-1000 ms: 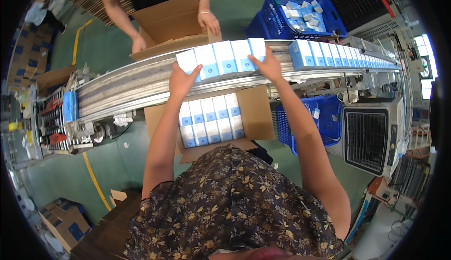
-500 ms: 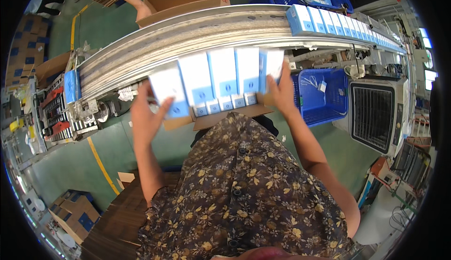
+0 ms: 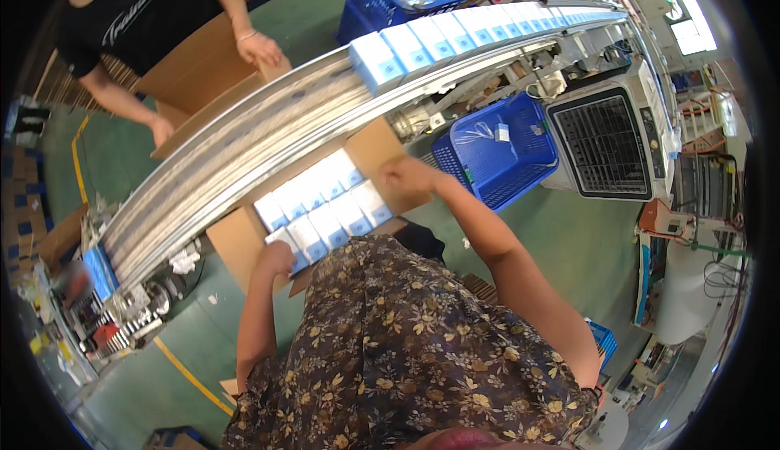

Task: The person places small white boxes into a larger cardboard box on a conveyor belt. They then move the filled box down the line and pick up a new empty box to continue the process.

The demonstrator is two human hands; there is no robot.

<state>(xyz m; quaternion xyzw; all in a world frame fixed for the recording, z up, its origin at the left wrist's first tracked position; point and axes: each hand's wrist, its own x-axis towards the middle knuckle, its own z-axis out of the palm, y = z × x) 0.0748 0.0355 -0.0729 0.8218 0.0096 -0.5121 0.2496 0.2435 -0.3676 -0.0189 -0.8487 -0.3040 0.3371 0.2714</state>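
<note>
Below the conveyor an opened cardboard carton point(image 3: 231, 243) holds two rows of small white-and-blue boxes point(image 3: 327, 229). My left hand point(image 3: 280, 257) touches the near left end of the closer row, its fingers bent down and the fingertips hidden. Over the carton's right flap point(image 3: 376, 143) is my right hand point(image 3: 409, 175), slightly blurred, its fingers curled in with nothing visible in them. It is apart from the boxes.
A line of similar boxes point(image 3: 406, 48) stands on the conveyor point(image 3: 244, 145). Across it, another person's hands point(image 3: 258, 46) hold a carton point(image 3: 191, 64). A blue basket point(image 3: 508, 153) and an air cooler point(image 3: 601, 141) are at the right; another filled basket point(image 3: 366, 3) stands behind.
The row of boxes held between my hands has gone down into the carton. My right hand has come off it. The view has turned, and the conveyor boxes have advanced leftward.
</note>
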